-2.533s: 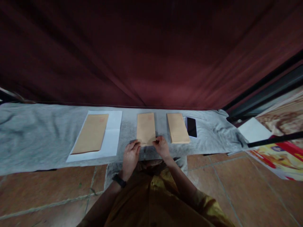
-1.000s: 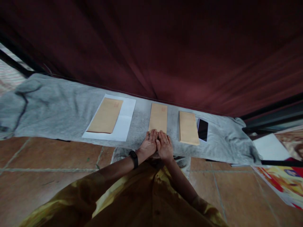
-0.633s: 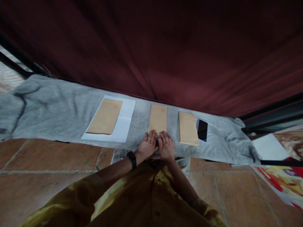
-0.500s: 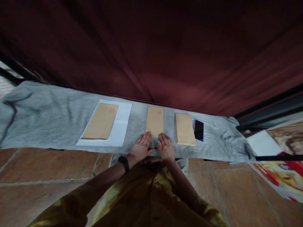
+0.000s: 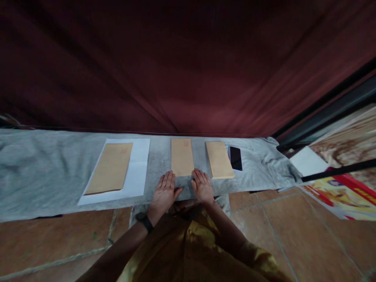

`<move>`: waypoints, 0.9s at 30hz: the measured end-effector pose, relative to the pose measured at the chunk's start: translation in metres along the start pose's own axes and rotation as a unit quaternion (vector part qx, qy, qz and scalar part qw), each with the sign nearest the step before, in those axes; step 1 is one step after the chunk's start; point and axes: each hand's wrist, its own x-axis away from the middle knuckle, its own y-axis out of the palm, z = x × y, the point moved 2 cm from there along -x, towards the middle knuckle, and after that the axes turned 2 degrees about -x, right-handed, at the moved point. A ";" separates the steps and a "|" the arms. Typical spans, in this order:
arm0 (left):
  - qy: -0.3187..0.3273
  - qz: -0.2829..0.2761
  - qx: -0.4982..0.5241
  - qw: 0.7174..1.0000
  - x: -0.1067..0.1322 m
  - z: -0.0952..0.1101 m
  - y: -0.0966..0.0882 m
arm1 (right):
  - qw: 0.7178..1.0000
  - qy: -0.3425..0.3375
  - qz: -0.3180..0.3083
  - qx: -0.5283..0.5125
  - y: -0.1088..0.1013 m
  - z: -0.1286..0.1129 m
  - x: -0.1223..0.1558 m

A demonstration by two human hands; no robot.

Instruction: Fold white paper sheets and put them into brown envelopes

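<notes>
A brown paper envelope (image 5: 182, 156) lies flat on the grey cloth in front of me, a small reddish mark near its top right. My left hand (image 5: 165, 190) rests flat at its lower left corner, fingers stretched out and thumb apart. At the lower right corner lies my right hand (image 5: 202, 187), its fingers also extended, the tips at the envelope's edge. Neither hand grips anything. To the right sits a thick stack of brown envelopes (image 5: 219, 159). On the left, more brown envelopes (image 5: 110, 166) lie on a white sheet of paper (image 5: 138, 166).
A smartphone (image 5: 235, 158) lies just right of the stack. The grey cloth (image 5: 44, 168) covers a long narrow surface, with a dark red curtain (image 5: 188, 98) behind it. Dark metal bars (image 5: 326, 103) and a colourful printed box (image 5: 343, 192) are at the right, above floor tiles.
The camera view has turned, so the envelopes and phone appear farther left. My left hand has slid outward from the envelope's lower edge to its left corner; both hands stay flat.
</notes>
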 end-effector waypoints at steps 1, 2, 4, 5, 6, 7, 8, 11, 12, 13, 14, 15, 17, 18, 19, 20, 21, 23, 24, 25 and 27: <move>-0.004 0.001 0.000 1.000 -0.001 0.003 0.000 | 1.000 0.000 0.001 -0.001 0.000 0.000 0.000; -0.005 0.001 0.001 1.000 -0.003 0.005 0.000 | 1.000 0.000 0.002 -0.001 0.000 0.000 0.000; 0.012 -0.007 0.009 1.000 -0.006 0.012 0.002 | 1.000 0.004 0.006 -0.003 0.000 0.000 0.000; 0.025 -0.013 0.014 1.000 -0.007 0.015 0.004 | 1.000 0.006 0.007 -0.004 0.000 0.000 0.000; 0.035 -0.019 0.018 0.999 -0.008 0.017 0.005 | 1.000 0.007 0.008 -0.005 -0.001 0.000 0.000; 0.041 -0.024 0.020 0.999 -0.009 0.019 0.007 | 1.000 0.009 0.007 -0.007 -0.001 0.000 0.000; 0.043 -0.027 0.021 0.998 -0.009 0.019 0.008 | 1.000 0.010 0.006 -0.009 -0.001 0.000 0.000; 0.042 -0.031 0.016 0.999 -0.010 0.019 0.011 | 1.000 0.010 0.007 -0.017 0.000 -0.007 -0.001; 0.043 -0.033 0.015 0.998 -0.010 0.019 0.011 | 1.000 0.005 0.006 -0.021 0.001 -0.012 -0.002; 0.044 -0.035 0.013 0.998 -0.009 0.019 0.012 | 1.000 -0.005 0.004 -0.029 0.003 -0.017 -0.003; 0.043 -0.037 0.010 0.998 -0.009 0.018 0.013 | 0.999 -0.019 -0.002 -0.039 0.004 -0.024 -0.004; 0.042 -0.039 0.006 0.998 -0.009 0.018 0.014 | 0.998 -0.032 -0.009 -0.049 0.006 -0.030 -0.006; 0.039 -0.044 0.000 0.998 -0.008 0.017 0.016 | 0.996 -0.048 -0.020 -0.068 0.008 -0.040 -0.008; 0.038 -0.046 -0.001 0.998 -0.008 0.016 0.017 | 0.996 -0.048 -0.023 -0.073 0.009 -0.043 -0.009; 0.037 -0.048 0.000 0.998 -0.008 0.016 0.017 | 0.996 -0.044 -0.023 -0.076 0.008 -0.044 -0.009; 0.037 -0.050 0.001 0.998 -0.008 0.015 0.017 | 0.996 -0.036 -0.022 -0.077 0.008 -0.044 -0.009; 0.036 -0.052 0.004 0.998 -0.008 0.015 0.017 | 0.996 -0.029 -0.020 -0.076 0.006 -0.043 -0.009; 0.038 -0.055 0.010 0.998 -0.008 0.015 0.017 | 0.997 -0.018 -0.017 -0.073 0.004 -0.040 -0.007; 0.039 -0.056 0.012 0.998 -0.009 0.015 0.016 | 0.997 -0.015 -0.016 -0.071 0.003 -0.038 -0.006; 0.040 -0.056 0.014 0.998 -0.009 0.015 0.016 | 0.997 -0.014 -0.016 -0.069 0.002 -0.037 -0.005; 0.040 -0.058 0.015 0.997 -0.009 0.014 0.015 | 0.997 -0.016 -0.016 -0.067 0.001 -0.036 -0.005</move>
